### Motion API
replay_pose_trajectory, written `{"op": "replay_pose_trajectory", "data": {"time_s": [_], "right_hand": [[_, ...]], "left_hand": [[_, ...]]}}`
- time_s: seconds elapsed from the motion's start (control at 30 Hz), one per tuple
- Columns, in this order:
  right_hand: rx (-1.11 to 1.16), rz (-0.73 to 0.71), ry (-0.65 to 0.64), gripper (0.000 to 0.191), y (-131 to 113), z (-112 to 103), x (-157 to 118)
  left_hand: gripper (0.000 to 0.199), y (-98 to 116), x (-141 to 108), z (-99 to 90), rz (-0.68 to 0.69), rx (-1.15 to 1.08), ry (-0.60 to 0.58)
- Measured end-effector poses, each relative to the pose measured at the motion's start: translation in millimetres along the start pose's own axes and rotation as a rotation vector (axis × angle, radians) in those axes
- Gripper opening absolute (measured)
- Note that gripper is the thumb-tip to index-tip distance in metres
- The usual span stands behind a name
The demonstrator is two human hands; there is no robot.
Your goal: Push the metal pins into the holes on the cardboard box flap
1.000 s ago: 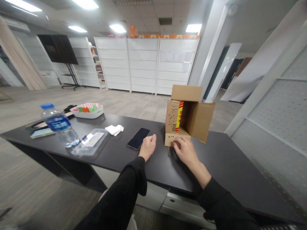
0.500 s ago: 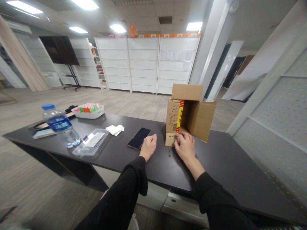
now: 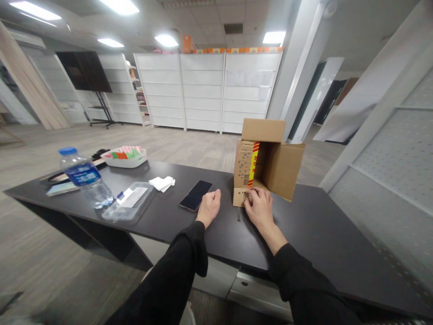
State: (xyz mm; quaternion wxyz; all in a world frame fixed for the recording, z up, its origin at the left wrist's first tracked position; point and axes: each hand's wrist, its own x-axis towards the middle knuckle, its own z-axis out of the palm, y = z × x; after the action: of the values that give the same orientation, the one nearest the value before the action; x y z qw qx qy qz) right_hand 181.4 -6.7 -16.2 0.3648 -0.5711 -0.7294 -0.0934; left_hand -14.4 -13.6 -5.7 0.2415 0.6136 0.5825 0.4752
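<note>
Head view showed the left hand (image 3: pixel 209 205) balled tight beside the phone (image 3: pixel 195 195); the right hand (image 3: pixel 260 207) had bent fingers at the cardboard box (image 3: pixel 244 164), their hold unclear.

Left hand (image 3: pixel 209 206) fisted, right hand (image 3: pixel 260 208) loosely curled, palm down

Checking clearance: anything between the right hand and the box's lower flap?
Nothing visible. The right hand is already at the lower flap of the cardboard box, fingertips seemingly touching it. The thin metal piece lies left of the hand, not between them.
</note>
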Motion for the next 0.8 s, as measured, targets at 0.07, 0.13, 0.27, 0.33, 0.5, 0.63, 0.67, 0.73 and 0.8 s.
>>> {"op": "replay_pose_trajectory", "data": {"time_s": [0.07,0.13,0.27,0.33,0.5,0.63,0.67,0.73,0.8], "right_hand": [[0.005,-0.001,0.014,0.023,-0.1,0.3,0.0],[0.013,-0.004,0.025,0.023,-0.3,0.5,0.1],[0.023,-0.005,0.022,0.023,-0.7,0.6,0.3],[0.021,-0.002,0.017,0.022,-0.8,0.6,0.4],[0.022,-0.014,0.018,0.021,-0.5,1.0,0.9],[0.016,-0.014,0.016,0.019,-0.7,1.1,1.1],[0.014,-0.011,0.013,0.019,-0.7,1.1,1.1],[0.013,-0.008,0.006,0.018,-0.6,1.3,1.2],[0.012,-0.010,-0.001,0.018,-0.2,2.0,1.3]], "left_hand": [[0.047,0.2,-0.1,-0.2,0.001,-0.001,-0.001],[0.047,0.7,-0.4,-0.5,0.001,-0.001,-0.002],[0.046,1.5,-0.5,-0.8,-0.004,0.000,0.000],[0.046,1.5,-0.4,-0.8,-0.008,0.000,-0.001],[0.047,0.7,-0.2,-0.7,-0.005,-0.012,0.006],[0.047,1.0,-0.7,-0.9,-0.002,-0.019,0.008],[0.047,1.3,-0.7,-0.9,-0.002,-0.020,0.007],[0.047,1.6,-0.6,-0.9,-0.003,-0.019,0.005],[0.047,1.2,-0.2,-0.5,-0.001,-0.017,0.005]]}}
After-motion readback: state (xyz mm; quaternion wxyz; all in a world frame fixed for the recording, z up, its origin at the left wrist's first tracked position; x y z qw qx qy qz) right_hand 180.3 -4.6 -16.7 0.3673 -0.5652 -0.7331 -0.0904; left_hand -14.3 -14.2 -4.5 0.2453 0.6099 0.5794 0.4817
